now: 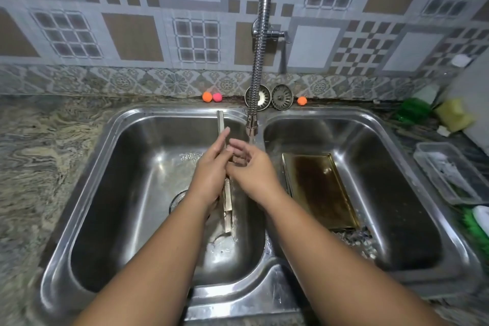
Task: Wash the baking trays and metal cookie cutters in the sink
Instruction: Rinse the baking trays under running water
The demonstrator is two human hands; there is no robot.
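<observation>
Left hand [211, 171], fingers straight, props the baking tray [227, 202] on edge beneath the faucet [251, 124], likely for rinsing. Right hand [255, 168] lays loosely spread fingers on its other face.

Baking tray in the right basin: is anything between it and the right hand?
Nothing visible does. The baking tray lies flat and uncovered in the right basin. The right hand is just across the sink divider, resting with the left hand on a second tray standing on edge.
</observation>
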